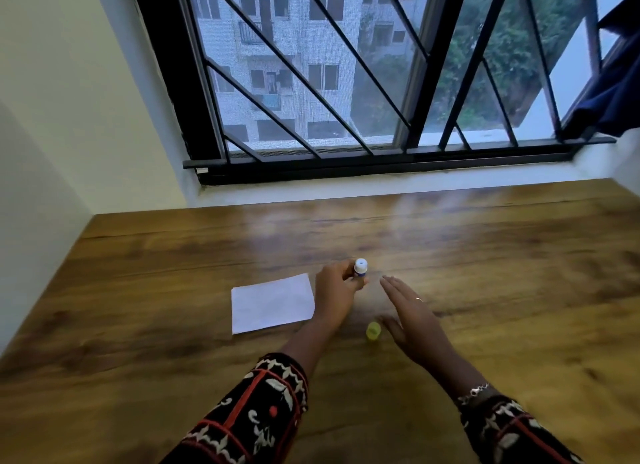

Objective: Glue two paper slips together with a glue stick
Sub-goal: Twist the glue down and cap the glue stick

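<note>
Head camera, and straight to the fingers: the left hand's [336, 294] fingers [348, 271] are curled round the glue stick [360, 268], clamped on its barrel. They hold it upright, white tip showing, no cap on. The right hand [412, 320] hangs flat beside it, fingers straight and together, gripping nothing. Just beside its thumb sits the small yellow-green cap [373, 331], round plastic, standing on the table [485, 255] towards the near edge. Left of the left hand lies the paper [272, 304], a white matte rectangle, flat and slightly skewed. I make out one sheet only; whether a second slip lies under it I cannot tell. By my read the stick is opened and ready, with no glue on paper yet. The next move calls for bringing the tip down onto the sheet and steadying that light paper on the glossy wood-grain top.
</note>
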The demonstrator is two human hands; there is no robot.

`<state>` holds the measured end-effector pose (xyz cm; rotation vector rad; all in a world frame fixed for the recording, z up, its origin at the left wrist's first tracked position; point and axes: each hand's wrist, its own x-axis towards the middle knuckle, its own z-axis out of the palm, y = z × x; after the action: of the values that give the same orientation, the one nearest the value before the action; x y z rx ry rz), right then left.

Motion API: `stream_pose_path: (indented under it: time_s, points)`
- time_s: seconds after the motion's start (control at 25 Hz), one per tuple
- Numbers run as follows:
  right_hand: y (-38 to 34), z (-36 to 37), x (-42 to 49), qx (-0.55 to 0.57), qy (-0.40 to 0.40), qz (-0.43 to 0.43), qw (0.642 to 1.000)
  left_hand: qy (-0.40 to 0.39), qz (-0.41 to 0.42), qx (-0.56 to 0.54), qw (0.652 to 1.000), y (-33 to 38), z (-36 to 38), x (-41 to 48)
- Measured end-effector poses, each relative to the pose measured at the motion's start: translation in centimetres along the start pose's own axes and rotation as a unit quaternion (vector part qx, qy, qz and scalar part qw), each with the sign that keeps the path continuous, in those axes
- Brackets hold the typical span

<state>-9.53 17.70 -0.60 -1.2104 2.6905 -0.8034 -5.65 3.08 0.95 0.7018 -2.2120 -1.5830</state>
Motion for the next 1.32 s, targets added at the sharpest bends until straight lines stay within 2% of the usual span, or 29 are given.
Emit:
stream_pose_path:
  time_s: [0.16,0.28,0.4,0.64,0.96,1.16,1.32]
  points:
    - [-1.9,-0.5,2.4,0.149,-0.024,0.046,0.987,-0.013,0.028,-0.064,0.997,1.3,-1.6,-0.7]
    - [-3.2,-1.0,3.9,0.266,-0.031,0.030,0.963,-0.012,0.055,-0.110,0.992,1.7,-2.8,-1.2]
    - [-4.2,-1.4,4.7,0.309,-0.022,0.017,0.951,-0.016,0.063,-0.140,0.988,2.0,-4.1,-1.4]
    - [-5.5,-0.8,5.5,0.317,-0.042,0.001,0.947,0.026,0.069,-0.168,0.983,2.3,-5.2,-2.1]
    - [-6.5,0.7,5.0,0.308,0.042,0.017,0.950,0.058,0.080,-0.136,0.986,2.4,-4.9,-2.3]
    - [-6.4,-0.1,5.2,0.364,-0.043,-0.027,0.930,0.035,0.093,-0.137,0.986,2.8,-6.0,-1.8]
    - [-6.3,-0.3,5.5,0.336,-0.017,-0.018,0.942,0.032,0.096,-0.134,0.986,2.9,-5.8,-2.1]
